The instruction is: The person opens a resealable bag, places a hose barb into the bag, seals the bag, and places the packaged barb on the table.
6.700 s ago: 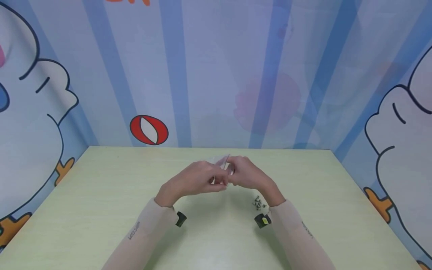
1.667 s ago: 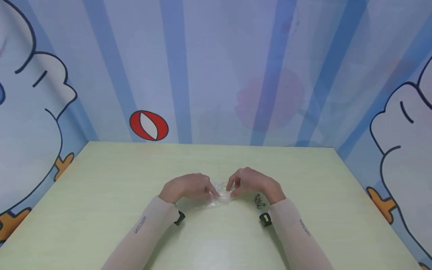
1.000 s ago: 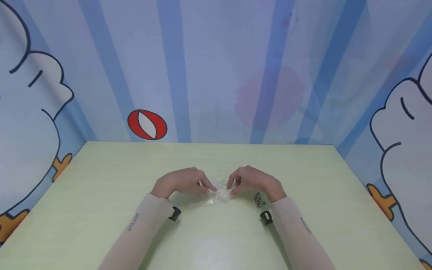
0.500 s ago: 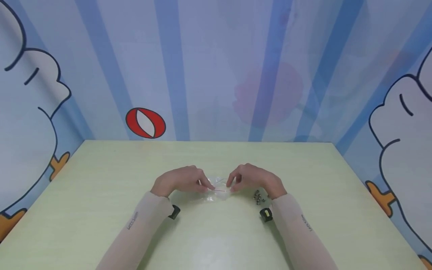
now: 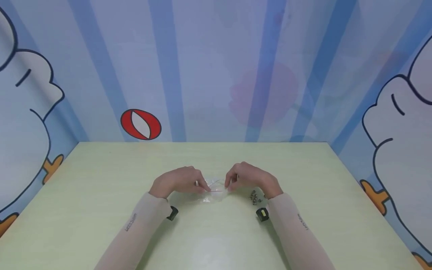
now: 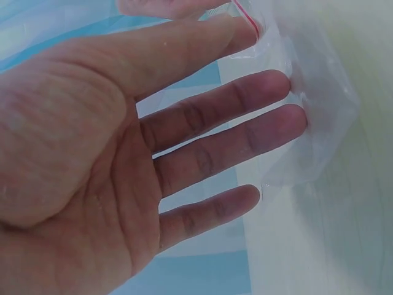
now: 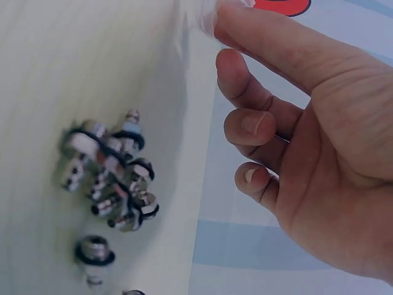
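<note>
Between both hands is a clear zip-lock bag (image 5: 212,197) with a red line along its mouth, just over the table. My left hand (image 5: 183,180) pinches the bag's edge between thumb and index finger; its other fingers stretch out against the plastic in the left wrist view. With thumb and forefinger my right hand (image 5: 248,177) pinches the opposite edge, the other fingers loosely curled. Beside the right wrist lies a small pile of metal fittings (image 7: 110,172) with black rings, and one fitting (image 7: 94,255) sits apart from the pile. Whether the bag contains anything cannot be told.
The pale yellow-green table (image 5: 209,240) ends at a printed backdrop (image 5: 209,75) with blue stripes and cartoon figures on its sides. Black wrist cameras (image 5: 262,214) hang under both cuffs.
Earlier the hands were together, raised with the bag; now they are lower and apart, holding its mouth spread. Over the last second they have barely moved, while the head view has shifted slightly.
</note>
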`<state>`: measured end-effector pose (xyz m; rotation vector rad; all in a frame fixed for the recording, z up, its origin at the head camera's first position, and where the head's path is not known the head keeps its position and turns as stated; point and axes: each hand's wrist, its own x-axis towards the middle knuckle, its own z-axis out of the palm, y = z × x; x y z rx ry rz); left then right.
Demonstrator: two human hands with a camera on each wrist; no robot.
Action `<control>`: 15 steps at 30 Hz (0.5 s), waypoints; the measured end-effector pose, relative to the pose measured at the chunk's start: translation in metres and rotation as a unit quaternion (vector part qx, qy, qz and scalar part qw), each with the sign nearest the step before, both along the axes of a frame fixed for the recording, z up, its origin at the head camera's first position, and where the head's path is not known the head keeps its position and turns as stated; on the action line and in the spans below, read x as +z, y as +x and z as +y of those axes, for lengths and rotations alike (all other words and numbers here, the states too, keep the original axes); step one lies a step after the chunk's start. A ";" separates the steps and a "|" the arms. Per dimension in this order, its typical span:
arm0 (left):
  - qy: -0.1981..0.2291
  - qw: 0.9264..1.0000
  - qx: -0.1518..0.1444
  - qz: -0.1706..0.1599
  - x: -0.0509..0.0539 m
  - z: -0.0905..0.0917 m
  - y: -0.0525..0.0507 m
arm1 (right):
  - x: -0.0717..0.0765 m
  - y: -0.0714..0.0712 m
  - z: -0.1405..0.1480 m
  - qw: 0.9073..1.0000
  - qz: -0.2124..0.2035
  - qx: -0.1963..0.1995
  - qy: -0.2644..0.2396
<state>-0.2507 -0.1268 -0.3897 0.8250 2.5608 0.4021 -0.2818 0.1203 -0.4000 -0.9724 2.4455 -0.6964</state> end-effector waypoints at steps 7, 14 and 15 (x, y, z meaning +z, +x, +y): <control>0.003 1.000 -0.006 0.016 -0.005 0.003 -0.004 | 0.002 -0.001 0.001 1.000 -0.001 -0.005 0.003; 0.001 1.000 -0.006 0.029 -0.007 0.010 -0.004 | 0.004 -0.003 0.009 1.000 -0.001 -0.002 0.012; 0.000 0.999 -0.008 0.033 -0.007 0.011 -0.004 | 0.004 -0.004 0.010 1.000 0.002 -0.001 0.014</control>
